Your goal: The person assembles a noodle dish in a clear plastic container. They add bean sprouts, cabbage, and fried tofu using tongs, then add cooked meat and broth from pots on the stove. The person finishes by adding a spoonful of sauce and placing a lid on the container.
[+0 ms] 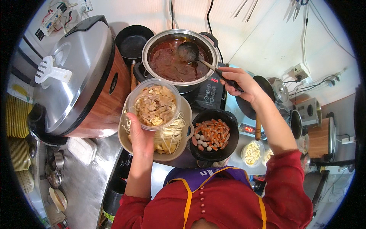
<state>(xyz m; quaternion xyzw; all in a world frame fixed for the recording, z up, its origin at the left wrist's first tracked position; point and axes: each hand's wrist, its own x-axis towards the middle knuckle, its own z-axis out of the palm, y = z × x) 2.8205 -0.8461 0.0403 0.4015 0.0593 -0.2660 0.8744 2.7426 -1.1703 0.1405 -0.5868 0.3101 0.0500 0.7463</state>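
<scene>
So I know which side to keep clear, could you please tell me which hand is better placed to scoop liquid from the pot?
Probably the right hand: it grips the ladle, whose bowl is over or in the red-brown liquid in the pot. The left hand holds the clear tub of food.

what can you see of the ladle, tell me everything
The ladle has a round, dark bowl, a slim metal-looking shank and a black grip, held in the right hand. It slants leftward over the metal pot, its bowl at the reddish-brown broth, seemingly holding some liquid. Contact with the pot's rim is unclear.
</scene>
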